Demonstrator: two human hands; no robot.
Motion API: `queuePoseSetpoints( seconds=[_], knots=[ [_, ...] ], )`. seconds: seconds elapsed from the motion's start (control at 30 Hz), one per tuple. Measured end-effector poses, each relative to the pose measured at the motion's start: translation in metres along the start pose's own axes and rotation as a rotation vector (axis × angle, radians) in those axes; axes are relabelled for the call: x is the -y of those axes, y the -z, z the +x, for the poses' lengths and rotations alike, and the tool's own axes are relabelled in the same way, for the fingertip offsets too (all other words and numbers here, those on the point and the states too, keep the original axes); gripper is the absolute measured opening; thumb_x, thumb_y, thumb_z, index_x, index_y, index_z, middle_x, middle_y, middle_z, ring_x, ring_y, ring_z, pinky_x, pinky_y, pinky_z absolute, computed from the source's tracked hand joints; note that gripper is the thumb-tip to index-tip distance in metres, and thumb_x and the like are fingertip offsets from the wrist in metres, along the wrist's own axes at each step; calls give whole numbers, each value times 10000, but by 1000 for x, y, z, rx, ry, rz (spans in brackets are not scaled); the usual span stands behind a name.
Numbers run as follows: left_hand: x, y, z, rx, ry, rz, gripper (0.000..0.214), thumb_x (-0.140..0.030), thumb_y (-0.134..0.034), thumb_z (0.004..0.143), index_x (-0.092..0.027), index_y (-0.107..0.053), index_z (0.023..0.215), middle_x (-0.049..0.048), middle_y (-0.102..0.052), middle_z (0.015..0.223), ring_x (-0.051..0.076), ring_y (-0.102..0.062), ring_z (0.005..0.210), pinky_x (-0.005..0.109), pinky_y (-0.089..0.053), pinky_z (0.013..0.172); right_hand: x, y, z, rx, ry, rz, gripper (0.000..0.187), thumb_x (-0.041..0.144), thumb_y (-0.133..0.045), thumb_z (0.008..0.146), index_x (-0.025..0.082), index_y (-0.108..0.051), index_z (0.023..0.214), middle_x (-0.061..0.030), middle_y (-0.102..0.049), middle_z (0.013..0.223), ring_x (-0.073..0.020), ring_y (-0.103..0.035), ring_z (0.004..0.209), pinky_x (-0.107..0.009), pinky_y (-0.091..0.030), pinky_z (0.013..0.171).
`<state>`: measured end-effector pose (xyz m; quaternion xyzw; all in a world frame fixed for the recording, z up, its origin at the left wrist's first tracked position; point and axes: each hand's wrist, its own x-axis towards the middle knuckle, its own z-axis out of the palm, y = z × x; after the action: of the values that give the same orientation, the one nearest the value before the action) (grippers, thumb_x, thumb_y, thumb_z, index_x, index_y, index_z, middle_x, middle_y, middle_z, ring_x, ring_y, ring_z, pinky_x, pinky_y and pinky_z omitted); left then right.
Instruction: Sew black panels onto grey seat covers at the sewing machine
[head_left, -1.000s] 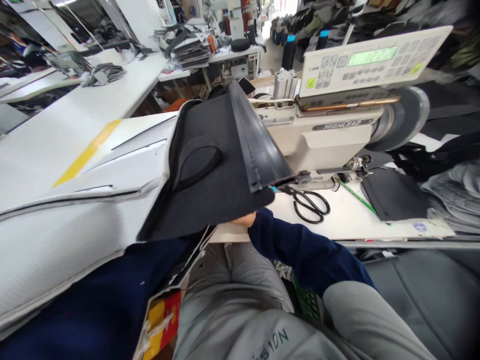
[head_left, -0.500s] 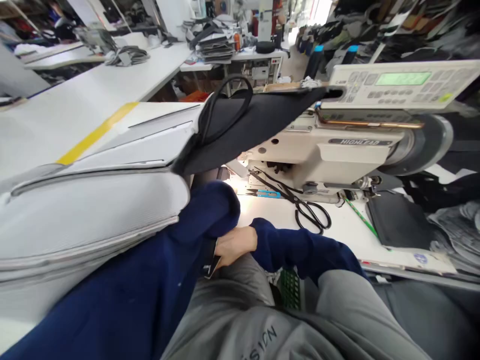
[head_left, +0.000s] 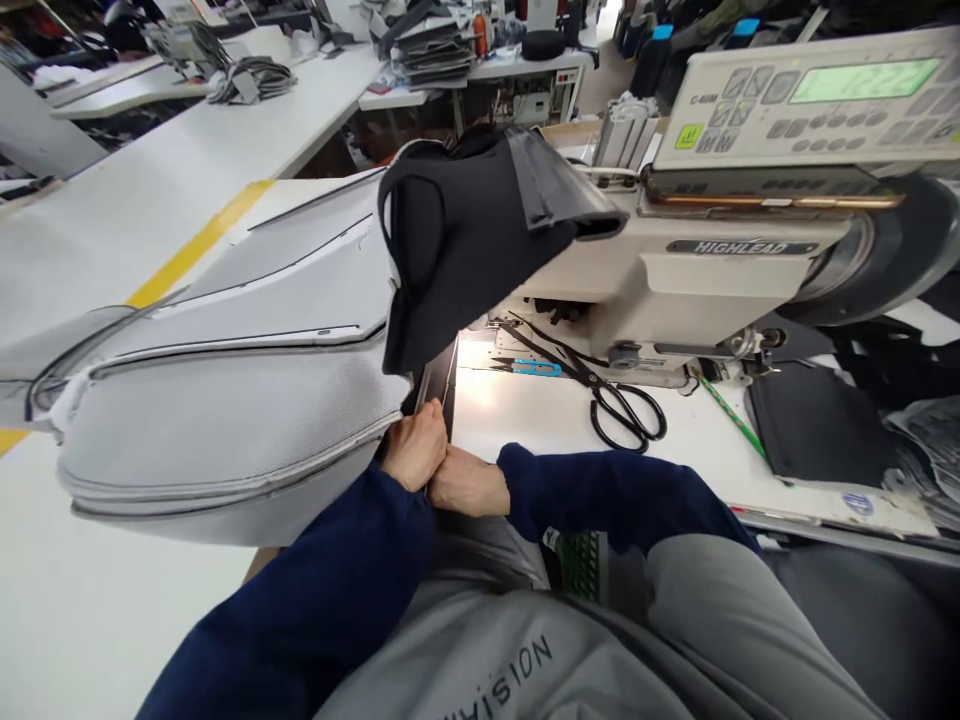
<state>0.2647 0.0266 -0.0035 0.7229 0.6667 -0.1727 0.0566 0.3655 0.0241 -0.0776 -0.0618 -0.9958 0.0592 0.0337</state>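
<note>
Gathering at the near edge of a padded grey mesh panel (head_left: 217, 440), the left hand (head_left: 411, 447) and right hand (head_left: 466, 482) press together just below a narrow black strip (head_left: 435, 385). The left hand's fingers (head_left: 424, 425) sit bunched and narrow against the panel's edge, though whether they grip it cannot be told. The right hand's fingers are hidden behind the left hand, so their state cannot be told either.

The panel lies on a white worktop (head_left: 127, 600) and reaches over a yellow stripe (head_left: 199, 245). A piece of black fabric (head_left: 465, 250) rises from its far edge and stands bunched beside the cream HIGHLEAD sewing machine (head_left: 667, 290), below its lit control panel (head_left: 802, 110). On the bright machine table (head_left: 525, 430) lie black-handled scissors (head_left: 619, 415), blue-handled thread snips (head_left: 536, 368), a green stick (head_left: 731, 420) and a flat black fabric piece (head_left: 814, 430).

Navy sleeves (head_left: 300, 610) and a grey garment (head_left: 510, 670) fill the foreground, with a green crate (head_left: 581, 565) below the table edge. Beyond, long white worktops (head_left: 225, 120) run through the workshop, carrying coiled cables (head_left: 251, 80) and a stack of dark material (head_left: 435, 55).
</note>
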Motion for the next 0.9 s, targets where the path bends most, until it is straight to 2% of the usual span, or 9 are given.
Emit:
queuePoseSetpoints(
  seconds=[0.13, 0.2, 0.37, 0.5, 0.67, 0.9],
  knots=[
    [9, 4, 8, 38, -180, -115, 318, -128, -394, 848, -92, -570, 1110, 151, -604, 950, 243, -595, 865, 332, -442, 743, -5, 4, -3, -55, 26, -28, 239, 126, -515, 807, 185, -619, 600, -17, -601, 546, -176, -493, 577, -446, -399, 712],
    [14, 5, 10, 47, -205, -183, 236, -155, -434, 837, -136, -601, 1003, 120, -605, 865, 240, -590, 839, 328, -428, 740, -5, 4, -4, -96, 31, -42, 230, 165, -521, 820, 189, -637, 623, -26, -618, 564, -197, -509, 587, -498, -403, 706],
    [20, 5, 15, 37, -222, -218, 172, -193, -441, 842, -198, -612, 832, 83, -590, 720, 238, -590, 817, 324, -416, 722, -3, -1, -3, -144, 33, -40, 209, 186, -532, 827, 187, -639, 648, -28, -607, 542, -220, -526, 584, -484, -416, 640],
    [23, 8, 20, 8, -241, -214, 187, -164, -417, 838, -196, -598, 805, 83, -612, 754, 221, -596, 805, 310, -407, 718, -10, -1, 3, -152, 41, -1, 225, 180, -509, 829, 176, -623, 635, -31, -595, 533, -224, -522, 587, -504, -407, 671],
    [28, 18, 35, 16, -248, -150, 197, -144, -377, 850, -166, -565, 798, 75, -632, 811, 189, -595, 792, 281, -384, 700, -31, 11, 13, -36, 55, 63, 196, 161, -516, 793, 160, -623, 629, -48, -619, 584, -213, -522, 614, -481, -379, 735],
    [32, 28, 65, 34, -270, -99, 200, -157, -390, 854, -151, -581, 795, 88, -654, 828, 199, -604, 785, 296, -348, 662, -57, 12, 16, -76, -6, 55, 200, 170, -502, 783, 159, -621, 623, -63, -607, 575, -213, -515, 614, -435, -340, 728]
  ],
)
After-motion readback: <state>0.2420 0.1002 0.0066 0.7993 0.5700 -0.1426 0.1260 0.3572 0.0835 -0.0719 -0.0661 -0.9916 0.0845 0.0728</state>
